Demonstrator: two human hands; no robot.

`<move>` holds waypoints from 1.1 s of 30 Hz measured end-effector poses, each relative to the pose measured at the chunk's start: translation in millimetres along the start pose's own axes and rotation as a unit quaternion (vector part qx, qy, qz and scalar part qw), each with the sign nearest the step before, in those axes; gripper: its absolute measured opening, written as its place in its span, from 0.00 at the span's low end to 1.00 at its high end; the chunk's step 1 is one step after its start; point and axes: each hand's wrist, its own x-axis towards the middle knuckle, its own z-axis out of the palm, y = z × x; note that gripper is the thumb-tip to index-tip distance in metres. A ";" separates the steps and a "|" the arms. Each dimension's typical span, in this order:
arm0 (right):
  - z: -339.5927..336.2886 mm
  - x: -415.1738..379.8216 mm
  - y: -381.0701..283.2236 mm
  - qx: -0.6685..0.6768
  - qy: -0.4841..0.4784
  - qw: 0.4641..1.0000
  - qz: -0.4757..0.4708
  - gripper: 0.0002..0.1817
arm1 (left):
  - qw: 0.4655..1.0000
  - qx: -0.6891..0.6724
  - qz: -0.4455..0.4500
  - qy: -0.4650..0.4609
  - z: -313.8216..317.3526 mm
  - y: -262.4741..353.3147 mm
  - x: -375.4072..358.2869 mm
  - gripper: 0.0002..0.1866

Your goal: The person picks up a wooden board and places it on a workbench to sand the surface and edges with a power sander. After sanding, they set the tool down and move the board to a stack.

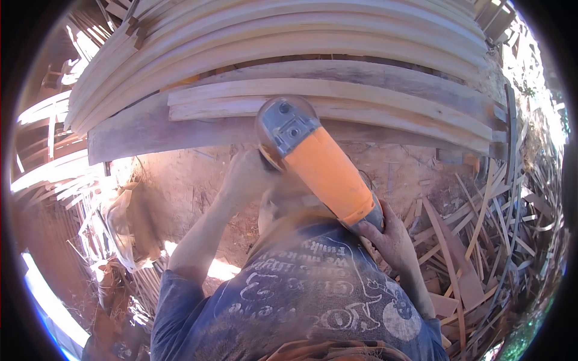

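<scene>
An orange angle grinder (330,174) with a grey metal head lies diagonally in front of my body. Its round disc is over a pale wooden strip (223,103) on the bench plank. My right hand (388,233) is wrapped round the dark rear end of the tool. Beside the grinder's head, my left hand (253,174) is closed at its side, partly blurred; its fingers are mostly hidden, and a side handle cannot be made out clearly.
Long curved-looking wooden strips (301,30) are stacked across the far side of a wide plank (132,135). Thin wood offcuts (463,240) litter the ground at the right. A pale crumpled bag (120,228) and more scrap lie at the left.
</scene>
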 end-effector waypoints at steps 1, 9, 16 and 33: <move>-7.7 -10.3 13.4 0.028 0.012 0.999 0.018 0.44 | 0.999 0.009 0.033 -0.014 6.5 17.5 3.9 0.13; -27.0 -69.9 91.2 0.214 0.167 0.962 0.036 0.42 | 0.979 0.026 0.140 -0.145 62.4 123.8 48.5 0.09; -13.5 -77.1 91.0 0.220 0.185 0.953 0.100 0.43 | 0.980 0.023 0.152 -0.127 71.0 123.5 53.9 0.09; -27.3 -32.7 24.1 0.073 0.043 0.993 0.077 0.40 | 0.997 0.013 0.053 -0.052 21.0 60.6 12.8 0.15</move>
